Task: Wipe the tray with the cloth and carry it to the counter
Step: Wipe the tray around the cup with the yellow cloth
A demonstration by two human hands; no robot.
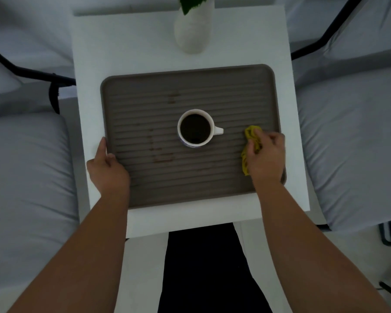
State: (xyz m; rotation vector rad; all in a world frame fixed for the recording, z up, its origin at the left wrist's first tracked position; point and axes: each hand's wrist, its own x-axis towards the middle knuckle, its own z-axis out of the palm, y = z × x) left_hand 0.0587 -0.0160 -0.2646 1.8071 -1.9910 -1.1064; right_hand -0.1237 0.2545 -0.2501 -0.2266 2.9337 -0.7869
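While brown smears remain left of centre and further back, wiping looks unfinished and the carry is not yet begun. The left hand grips the ribbed grey-brown rectangular tray on the white square table; the right hand clutches the crumpled yellow cloth against its right side. The white mug at centre holds dark coffee.

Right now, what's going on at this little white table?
A person is wiping a grey ridged tray that sits on the white table. Their right hand holds a crumpled yellow cloth against the tray's right side, while the left hand grips the left rim. A white mug of dark coffee stands in the middle, and brown spill marks remain left of it. A white vase stands behind the tray.
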